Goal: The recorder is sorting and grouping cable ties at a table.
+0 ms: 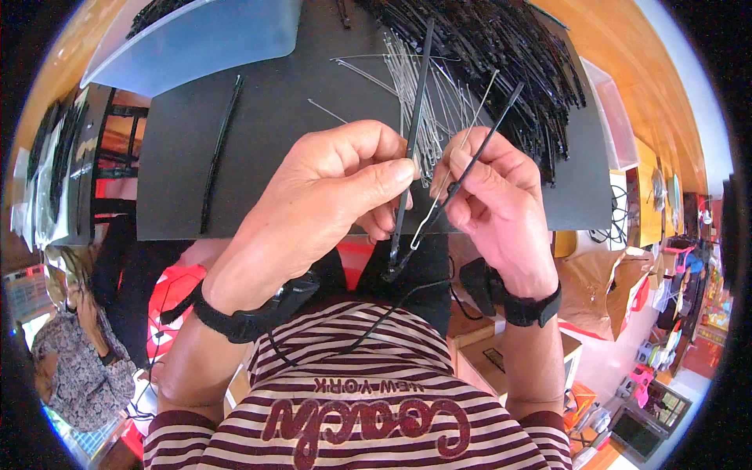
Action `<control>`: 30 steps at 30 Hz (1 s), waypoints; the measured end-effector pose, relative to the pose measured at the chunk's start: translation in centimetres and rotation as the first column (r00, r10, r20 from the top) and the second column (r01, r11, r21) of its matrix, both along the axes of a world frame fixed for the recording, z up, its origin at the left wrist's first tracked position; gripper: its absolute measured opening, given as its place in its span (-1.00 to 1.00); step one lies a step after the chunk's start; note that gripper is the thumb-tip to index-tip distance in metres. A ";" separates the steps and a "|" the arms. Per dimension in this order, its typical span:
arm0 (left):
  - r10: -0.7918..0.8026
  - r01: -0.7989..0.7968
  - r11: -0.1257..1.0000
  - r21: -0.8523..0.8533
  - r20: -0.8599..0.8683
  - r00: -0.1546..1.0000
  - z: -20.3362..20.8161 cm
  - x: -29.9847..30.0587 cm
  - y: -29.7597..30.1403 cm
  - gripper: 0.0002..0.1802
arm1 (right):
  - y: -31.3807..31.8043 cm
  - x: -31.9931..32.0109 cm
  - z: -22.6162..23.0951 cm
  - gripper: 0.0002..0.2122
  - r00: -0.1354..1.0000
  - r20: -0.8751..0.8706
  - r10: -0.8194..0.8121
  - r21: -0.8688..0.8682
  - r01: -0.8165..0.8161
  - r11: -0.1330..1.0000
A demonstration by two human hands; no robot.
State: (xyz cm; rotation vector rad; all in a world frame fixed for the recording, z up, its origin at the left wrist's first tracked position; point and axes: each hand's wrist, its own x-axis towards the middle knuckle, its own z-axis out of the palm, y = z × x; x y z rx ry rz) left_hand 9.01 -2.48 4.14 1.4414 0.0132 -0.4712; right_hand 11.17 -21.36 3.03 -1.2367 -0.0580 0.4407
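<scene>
**Two hands work black strips and a thin wire above the desk**

The left hand [329,196] is raised over the near edge of the desk [258,133], its thumb and forefinger pinched shut on a long black strip [413,133]. The strip stands nearly upright in the view, its top reaching toward the far pile and its lower end hanging below the hand, close to the person's chest.

The right hand [497,200] is just beside the left, fingers curled and clenched on a second black strip [482,149] that slants up to the right. A thin silver wire [439,200] runs through the same grip; its looped lower end sits just beside the lower end of the first strip, between the two hands. Whether the loop touches the strip cannot be told.

Behind the hands, a bundle of silver wires [423,102] lies fanned on the dark desk top, and beyond it a large heap of black strips [509,55] covers the far right corner. A single black strip [219,153] lies alone on the left part of the desk, well apart from the hands. A pale plastic tray [196,39] sits at the far left corner. Both wrists wear black bands [235,317], and a striped shirt [360,392] fills the lower edge of the view.
</scene>
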 end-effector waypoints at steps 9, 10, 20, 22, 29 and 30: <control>0.075 -0.071 0.989 -0.128 0.022 0.997 0.5 -1.2 1.0 -0.77 | 1.4 -0.3 -0.9 -0.88 0.985 -0.064 0.163 0.191 -0.148 0.970; 0.089 -0.086 0.986 -0.141 0.017 0.996 0.6 -1.3 1.0 -0.77 | 1.5 -0.3 -1.1 -0.88 0.982 -0.077 0.171 0.209 -0.152 0.966; 0.118 -0.113 0.988 -0.107 0.039 0.992 0.1 -1.7 1.7 -0.75 | 2.2 -0.3 -1.6 -0.88 0.976 -0.079 0.204 0.264 -0.177 0.948; 0.121 -0.116 0.986 -0.122 0.040 0.992 0.0 -1.8 1.8 -0.75 | 2.2 -0.2 -1.4 -0.88 0.975 -0.085 0.206 0.224 -0.183 0.957; 0.130 -0.123 0.985 -0.122 0.049 0.990 0.5 -2.1 1.7 -0.75 | 2.2 -0.2 -1.4 -0.88 0.972 -0.126 0.200 0.201 -0.172 0.964; 0.132 -0.125 0.985 -0.122 0.048 0.990 0.4 -2.2 1.8 -0.75 | 2.2 -0.3 -1.3 -0.88 0.971 -0.127 0.202 0.202 -0.174 0.964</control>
